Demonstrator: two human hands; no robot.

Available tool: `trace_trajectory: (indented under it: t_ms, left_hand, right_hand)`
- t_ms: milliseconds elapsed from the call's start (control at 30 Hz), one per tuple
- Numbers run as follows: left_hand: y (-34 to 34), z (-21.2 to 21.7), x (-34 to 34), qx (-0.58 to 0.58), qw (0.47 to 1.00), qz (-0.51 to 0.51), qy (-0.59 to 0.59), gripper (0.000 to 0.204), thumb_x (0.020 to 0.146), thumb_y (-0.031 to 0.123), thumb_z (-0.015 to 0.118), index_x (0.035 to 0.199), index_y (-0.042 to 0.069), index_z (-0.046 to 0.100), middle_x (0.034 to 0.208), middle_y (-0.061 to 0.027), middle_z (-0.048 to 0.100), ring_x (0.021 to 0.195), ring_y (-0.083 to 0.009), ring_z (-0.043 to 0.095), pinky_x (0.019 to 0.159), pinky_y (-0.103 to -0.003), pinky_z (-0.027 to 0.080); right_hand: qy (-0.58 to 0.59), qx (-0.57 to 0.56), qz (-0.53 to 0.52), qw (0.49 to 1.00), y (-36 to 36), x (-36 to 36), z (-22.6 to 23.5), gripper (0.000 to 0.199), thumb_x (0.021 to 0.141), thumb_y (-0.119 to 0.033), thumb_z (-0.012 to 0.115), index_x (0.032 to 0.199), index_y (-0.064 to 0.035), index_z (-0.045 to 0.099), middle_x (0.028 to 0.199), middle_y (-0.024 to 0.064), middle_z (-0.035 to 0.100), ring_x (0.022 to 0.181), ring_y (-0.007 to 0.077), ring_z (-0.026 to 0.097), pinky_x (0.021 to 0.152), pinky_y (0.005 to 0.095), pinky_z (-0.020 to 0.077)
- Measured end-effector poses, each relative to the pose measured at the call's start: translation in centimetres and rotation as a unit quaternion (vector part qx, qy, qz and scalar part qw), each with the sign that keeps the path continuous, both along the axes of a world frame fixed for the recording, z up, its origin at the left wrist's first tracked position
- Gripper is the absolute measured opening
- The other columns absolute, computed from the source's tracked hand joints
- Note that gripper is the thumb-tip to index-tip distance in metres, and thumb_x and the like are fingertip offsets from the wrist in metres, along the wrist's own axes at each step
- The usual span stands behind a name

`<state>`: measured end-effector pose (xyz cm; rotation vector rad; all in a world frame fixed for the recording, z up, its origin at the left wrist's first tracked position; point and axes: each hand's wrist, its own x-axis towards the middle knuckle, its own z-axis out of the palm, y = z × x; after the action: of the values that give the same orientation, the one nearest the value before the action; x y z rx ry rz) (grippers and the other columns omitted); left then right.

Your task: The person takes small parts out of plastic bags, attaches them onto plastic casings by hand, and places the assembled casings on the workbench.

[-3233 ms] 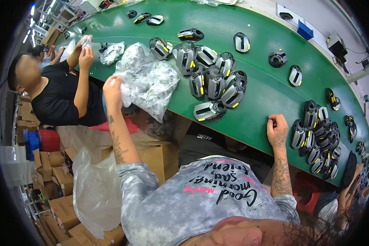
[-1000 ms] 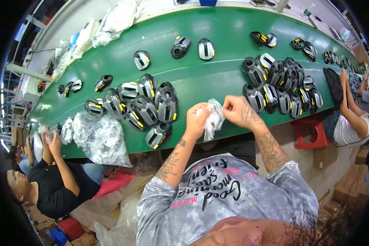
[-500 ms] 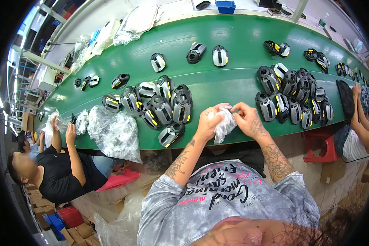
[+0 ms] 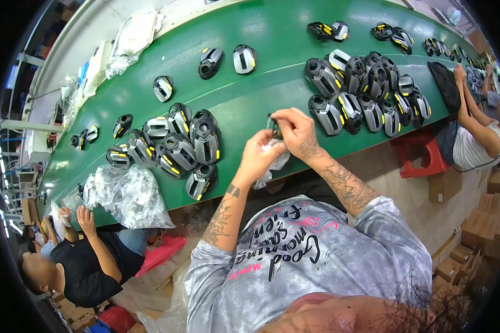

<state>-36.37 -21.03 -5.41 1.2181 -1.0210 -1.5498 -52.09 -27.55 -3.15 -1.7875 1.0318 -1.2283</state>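
Note:
Close to the table's near edge, my left hand (image 4: 261, 157) is closed around a crumpled clear plastic bag (image 4: 281, 161), whose loose end hangs below the fingers. My right hand (image 4: 295, 133) meets it just to the right and pinches a small dark part (image 4: 271, 123) above the bag; its exact kind is hidden by the fingers. Left of my hands lies a group of black and grey plastic housings (image 4: 179, 151) with yellow accents. Another group of the same housings (image 4: 369, 111) lies to the right.
More housings (image 4: 244, 59) stand farther back on the green table (image 4: 250, 100). A large clear bag of small wrapped pieces (image 4: 130, 194) sits at the near left edge. A co-worker in black (image 4: 91, 266) sits left; another person (image 4: 478, 139) works right, beside a red stool (image 4: 422, 155).
My view has turned, so the table and housings appear shifted left. My right hand has come up over the bag and now draws a small dark part out of it.

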Motion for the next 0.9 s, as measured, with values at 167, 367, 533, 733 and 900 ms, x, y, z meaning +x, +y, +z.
trace_trajectory:
  t_ms: [167,367,533,733,900]
  left_hand:
    - [-0.5,6.8,2.6,-0.154,0.941,0.007,-0.301,0.071,0.075,-0.014,0.043,0.137,0.011,0.066,0.11,-0.0131,0.075,0.091,-0.0186,0.07,0.083,-0.031,0.054]
    - [-10.9,12.1,10.4,-0.198,0.821,0.089,-0.528,0.03,0.087,0.027,0.061,0.084,0.0,0.075,0.077,-0.0249,0.069,0.072,-0.0386,0.07,0.07,-0.043,0.056]
    - [-19.3,11.9,13.9,-0.099,0.712,0.083,-0.69,0.059,0.086,0.056,0.07,0.105,0.0,0.076,0.103,-0.0251,0.075,0.101,-0.0397,0.072,0.091,-0.045,0.055]
    - [-26.9,7.2,13.7,-0.075,0.672,0.026,-0.736,0.08,0.088,0.063,0.07,0.14,0.002,0.061,0.137,-0.0273,0.059,0.124,-0.0406,0.063,0.104,-0.049,0.051]
    - [-29.2,4.6,13.7,0.003,0.671,0.016,-0.741,0.075,0.085,0.061,0.069,0.138,0.009,0.065,0.137,-0.0242,0.061,0.126,-0.0379,0.062,0.104,-0.048,0.052]
  right_hand:
    - [-0.082,0.057,-0.146,0.984,-4.4,-2.2,-1.1,0.019,0.1,-0.001,0.058,0.113,-0.0061,0.07,0.068,0.0016,0.054,0.056,0.0095,0.044,0.053,0.0303,0.0403]
    - [0.015,-0.078,-0.065,0.995,-4.3,-0.2,-3.2,0.023,0.099,-0.008,0.062,0.12,-0.0077,0.072,0.079,0.0179,0.069,0.061,0.0247,0.063,0.061,0.0345,0.0509]
    - [0.064,0.058,0.018,0.996,-3.1,-0.4,-2.0,0.023,0.101,-0.02,0.066,0.118,-0.0064,0.073,0.093,0.019,0.075,0.079,0.0348,0.073,0.072,0.0392,0.0566]
    - [0.09,0.066,0.025,0.993,-3.4,-0.3,-2.1,0.032,0.098,-0.03,0.071,0.117,-0.0049,0.074,0.083,0.0173,0.072,0.07,0.0306,0.071,0.065,0.0379,0.0546]
    - [0.067,0.064,0.002,0.996,-4.0,0.1,-3.0,0.031,0.096,-0.029,0.075,0.115,-0.0042,0.075,0.08,0.0173,0.071,0.066,0.0275,0.07,0.062,0.0366,0.0538]
